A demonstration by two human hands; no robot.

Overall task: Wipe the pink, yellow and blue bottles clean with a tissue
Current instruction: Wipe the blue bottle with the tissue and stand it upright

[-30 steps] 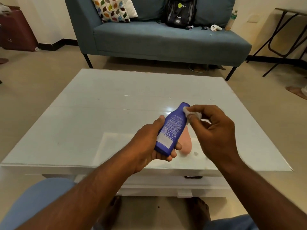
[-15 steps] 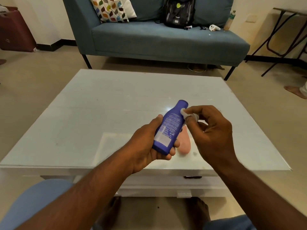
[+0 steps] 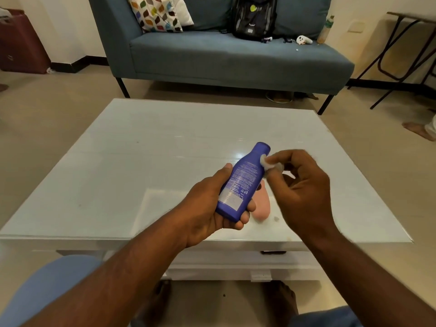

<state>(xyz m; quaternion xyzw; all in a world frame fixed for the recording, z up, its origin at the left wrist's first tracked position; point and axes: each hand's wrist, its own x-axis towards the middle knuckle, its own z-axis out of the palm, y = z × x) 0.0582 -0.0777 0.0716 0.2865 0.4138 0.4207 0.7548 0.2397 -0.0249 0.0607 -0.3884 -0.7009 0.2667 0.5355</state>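
My left hand [image 3: 207, 208] grips the lower half of a blue bottle [image 3: 243, 182], which tilts with its cap pointing away and to the right, above the table. My right hand [image 3: 302, 187] pinches a small white tissue wad [image 3: 269, 164] against the bottle's right shoulder, just below the cap. A pink bottle [image 3: 262, 206] lies flat on the white table [image 3: 141, 156] under the blue one, partly hidden by it and my left fingers. No yellow bottle shows in the head view.
A white scrap [image 3: 276, 218] lies on the glass top beside the pink bottle. Beyond the table stands a blue sofa [image 3: 224, 57] with a patterned cushion and a black backpack [image 3: 253, 17]. A folding table [image 3: 405, 48] is at the far right.
The tissue in my right hand has shifted slightly along the bottle's shoulder near the cap. My left hand keeps the same grip on the bottle.
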